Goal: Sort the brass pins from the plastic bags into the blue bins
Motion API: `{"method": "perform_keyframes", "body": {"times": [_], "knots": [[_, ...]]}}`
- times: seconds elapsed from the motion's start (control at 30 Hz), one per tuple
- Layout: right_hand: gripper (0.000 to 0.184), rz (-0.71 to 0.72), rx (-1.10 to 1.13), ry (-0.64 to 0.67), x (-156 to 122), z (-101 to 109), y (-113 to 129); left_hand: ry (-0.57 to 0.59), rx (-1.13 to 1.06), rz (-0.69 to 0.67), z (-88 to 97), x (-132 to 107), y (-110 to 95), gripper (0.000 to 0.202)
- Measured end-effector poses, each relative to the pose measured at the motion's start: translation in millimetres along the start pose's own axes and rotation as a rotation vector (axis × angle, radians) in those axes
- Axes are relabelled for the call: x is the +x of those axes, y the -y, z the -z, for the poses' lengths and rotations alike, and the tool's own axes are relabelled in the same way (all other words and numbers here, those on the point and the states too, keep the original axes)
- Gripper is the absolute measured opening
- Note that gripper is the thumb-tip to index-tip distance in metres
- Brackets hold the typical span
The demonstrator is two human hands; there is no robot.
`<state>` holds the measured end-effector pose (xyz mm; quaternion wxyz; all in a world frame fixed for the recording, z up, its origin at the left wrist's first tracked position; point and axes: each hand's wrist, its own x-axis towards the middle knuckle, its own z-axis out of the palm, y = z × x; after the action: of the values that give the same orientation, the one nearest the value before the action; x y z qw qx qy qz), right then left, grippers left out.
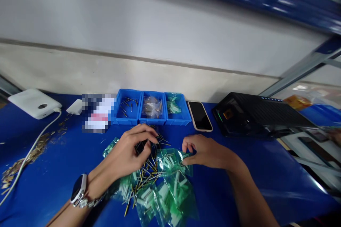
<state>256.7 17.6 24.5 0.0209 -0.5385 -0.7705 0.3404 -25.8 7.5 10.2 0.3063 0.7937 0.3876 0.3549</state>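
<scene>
On a blue table (239, 170) lies a heap of thin gold and black pins (147, 173) among several small green plastic bags (170, 184) of white parts. My left hand (128, 152), with a watch on its wrist, is curled over the top of the pin heap and pinches some pins between thumb and fingers. My right hand (202, 150) rests just right of the heap, fingers bent, pinching the edge of a green bag (185, 156).
Three blue bins (151, 108) stand in a row behind the heap, holding pins and bags. A phone (200, 115) lies right of them, then a black device (255, 117). A white box (34, 103) with a cable and scattered small gold parts (29, 156) sit at the left.
</scene>
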Motion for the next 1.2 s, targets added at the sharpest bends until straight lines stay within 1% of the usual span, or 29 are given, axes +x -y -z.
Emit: {"method": "perform_keyframes", "body": {"times": [0.07,0.13,0.17,0.23,0.3,0.37,0.4,0.43,0.5,0.53,0.57,0.63,0.67,0.7,0.73,0.77,0.8,0.83,0.9,0.93,0.97,1.03,1.07,1.1,1.13,1.2], "knots": [[0.013,0.007,0.092,0.042,3,1,2,-0.005,0.001,-0.008,-0.1,0,1,0.021],[0.013,0.05,0.209,0.033,7,5,7,-0.024,-0.007,-0.014,0.0,0,2,0.02],[0.014,0.077,0.261,0.001,8,7,10,-0.036,-0.014,-0.005,-0.3,0,3,0.019],[0.018,0.119,0.343,-0.109,10,10,19,-0.063,-0.036,0.053,-2.1,1,3,0.018],[0.02,0.149,0.415,-0.198,12,7,28,-0.076,-0.111,0.134,-5.8,2,2,0.025],[0.019,0.172,0.48,-0.21,15,-2,35,-0.079,-0.236,0.18,-10.1,2,2,0.037],[0.017,0.187,0.493,-0.21,17,-7,38,-0.083,-0.294,0.182,-11.9,2,2,0.037],[0.014,0.209,0.482,-0.226,18,-13,39,-0.094,-0.331,0.17,-12.9,2,2,0.032],[0.003,0.286,0.392,-0.325,22,-24,40,-0.142,-0.325,0.124,-12.5,2,3,0.016],[0.01,0.337,0.331,-0.393,24,-28,39,-0.174,-0.297,0.093,-11.1,1,3,0.014],[0.02,0.391,0.274,-0.462,25,-32,39,-0.211,-0.266,0.06,-9.2,1,3,0.015],[0.035,0.493,0.194,-0.56,26,-36,39,-0.263,-0.22,-0.005,-4.9,1,2,0.019],[0.037,0.535,0.171,-0.59,25,-36,39,-0.271,-0.207,-0.029,-2.7,1,1,0.02],[0.034,0.564,0.165,-0.604,24,-34,40,-0.262,-0.196,-0.044,-0.8,1,0,0.021],[0.027,0.566,0.18,-0.598,22,-31,41,-0.238,-0.183,-0.051,1.0,1,-1,0.021],[0.018,0.537,0.215,-0.553,20,-27,42,-0.202,-0.167,-0.058,2.6,1,-3,0.022],[0.011,0.488,0.275,-0.473,17,-21,42,-0.162,-0.15,-0.065,4.1,0,-5,0.024],[0.017,0.399,0.35,-0.363,14,-14,41,-0.126,-0.136,-0.073,5.5,0,-7,0.027],[0.029,0.263,0.51,0.032,10,-1,34,-0.102,-0.119,-0.097,8.0,-1,-9,0.032],[0.031,0.208,0.592,0.117,9,6,30,-0.111,-0.116,-0.105,9.0,-2,-10,0.032],[0.033,0.165,0.683,0.076,9,11,25,-0.128,-0.111,-0.106,9.8,-2,-10,0.032],[0.032,0.072,0.838,-0.119,11,18,15,-0.169,-0.095,-0.097,10.8,-2,-9,0.029],[0.032,0.036,0.871,-0.196,12,20,12,-0.182,-0.086,-0.092,10.9,-2,-8,0.028],[0.034,0.007,0.862,-0.232,14,20,11,-0.192,-0.077,-0.09,10.8,-3,-7,0.027],[0.036,-0.01,0.809,-0.225,15,18,10,-0.198,-0.07,-0.089,10.5,-3,-7,0.026],[0.035,0.001,0.624,-0.143,16,11,14,-0.198,-0.054,-0.086,9.5,-3,-5,0.024]]}}
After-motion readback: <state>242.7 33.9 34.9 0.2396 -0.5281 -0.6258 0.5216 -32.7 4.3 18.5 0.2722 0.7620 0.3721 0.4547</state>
